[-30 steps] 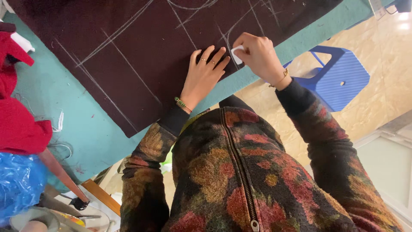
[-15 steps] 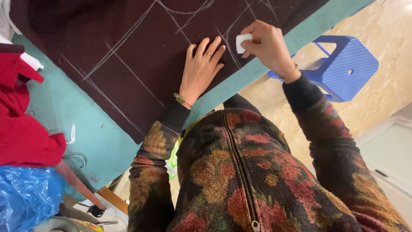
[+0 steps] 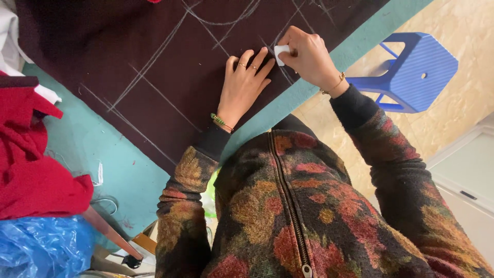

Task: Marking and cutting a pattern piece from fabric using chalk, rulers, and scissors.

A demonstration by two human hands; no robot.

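Note:
A dark maroon cloth [image 3: 170,67] with several white chalk lines lies spread on a teal table [image 3: 103,159]. My left hand [image 3: 242,87] rests flat on the cloth, fingers together, with rings and a green bracelet at the wrist. My right hand [image 3: 309,54] pinches a small white piece of tailor's chalk [image 3: 281,52] and presses it on the cloth just beyond my left fingertips. My sleeves are dark with a floral pattern.
A red garment [image 3: 36,164] is heaped at the table's left edge, with white cloth [image 3: 10,41] behind it. A blue plastic bag [image 3: 46,247] lies below it. A blue plastic stool [image 3: 411,72] stands on the wooden floor at right. Scissors handles [image 3: 105,203] show near the red garment.
My right hand with the chalk has moved a little along the cloth near my left fingertips. My left hand stays flat on the cloth. The view has shifted slightly.

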